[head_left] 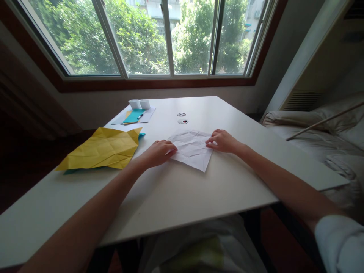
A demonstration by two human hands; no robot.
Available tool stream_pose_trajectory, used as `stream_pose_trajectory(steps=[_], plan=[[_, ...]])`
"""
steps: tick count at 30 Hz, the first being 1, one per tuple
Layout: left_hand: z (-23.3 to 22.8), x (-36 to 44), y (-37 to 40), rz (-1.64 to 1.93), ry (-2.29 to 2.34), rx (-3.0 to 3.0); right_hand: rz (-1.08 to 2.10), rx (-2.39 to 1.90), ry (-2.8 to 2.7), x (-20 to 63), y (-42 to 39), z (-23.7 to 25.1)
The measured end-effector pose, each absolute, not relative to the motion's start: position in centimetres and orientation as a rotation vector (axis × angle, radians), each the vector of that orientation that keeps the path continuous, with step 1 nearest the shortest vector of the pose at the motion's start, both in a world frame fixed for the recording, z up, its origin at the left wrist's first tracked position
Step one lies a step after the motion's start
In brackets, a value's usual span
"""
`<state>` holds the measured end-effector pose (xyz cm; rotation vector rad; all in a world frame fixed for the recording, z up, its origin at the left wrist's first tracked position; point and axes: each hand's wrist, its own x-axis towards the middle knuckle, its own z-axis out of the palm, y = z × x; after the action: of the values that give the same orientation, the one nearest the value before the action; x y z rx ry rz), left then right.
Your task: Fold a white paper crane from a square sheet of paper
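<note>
Pressing one creased white paper [192, 149] at frame centre, left hand [157, 152] and right hand [222, 141] flat-fingered, grasping nothing; one crumpled yellow sheet [102, 148] lying left.

White creased paper sheet [192, 149], lying flat, mid-table, corner pointing toward the near edge

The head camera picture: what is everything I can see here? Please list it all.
Creased white paper sheet: one, white, table centre, between the hands.
Crumpled yellow paper sheet: one, yellow, left part of the table, over a teal sheet that peeks out at its edges.
Flat teal paper piece: one, teal, far left of the table, on white sheets, a pen on it.
Small white cups: two, white, far left table edge.
Round cable-hole cover: one, grey, behind the white paper.
White table: one, below the window.
Window: green trees outside.
Bedding: pale, right side.
Left hand: on the paper's left edge.
Right hand: on its right edge.
</note>
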<state>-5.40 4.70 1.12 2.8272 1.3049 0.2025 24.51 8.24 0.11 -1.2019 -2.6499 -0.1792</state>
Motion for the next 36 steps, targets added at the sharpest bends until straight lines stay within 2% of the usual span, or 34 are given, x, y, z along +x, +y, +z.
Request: stream_pose_trajectory(steps=[8,13,20,32,36], plan=[[0.7,-6.3,5.3,0.121,1.594,2.788,0.118,-0.724,-2.735,22.6,6.5,0.3],[0.0,-6.8,5.6,0.083,1.63,2.695,0.252,-0.634,-2.775,21.2,5.0,0.6],[-0.3,-6.6,5.7,0.094,1.556,2.695,0.084,-0.948,-2.718,22.3,6.3,-0.3],[-0.5,-8.3,6.6,0.102,1.585,2.681,0.191,-1.074,-2.697,25.2,9.1,-1.0],[-0.7,-8.4,6.8,0.146,1.657,2.688,0.111,-1.222,-2.585,26.1,9.9,-1.3]])
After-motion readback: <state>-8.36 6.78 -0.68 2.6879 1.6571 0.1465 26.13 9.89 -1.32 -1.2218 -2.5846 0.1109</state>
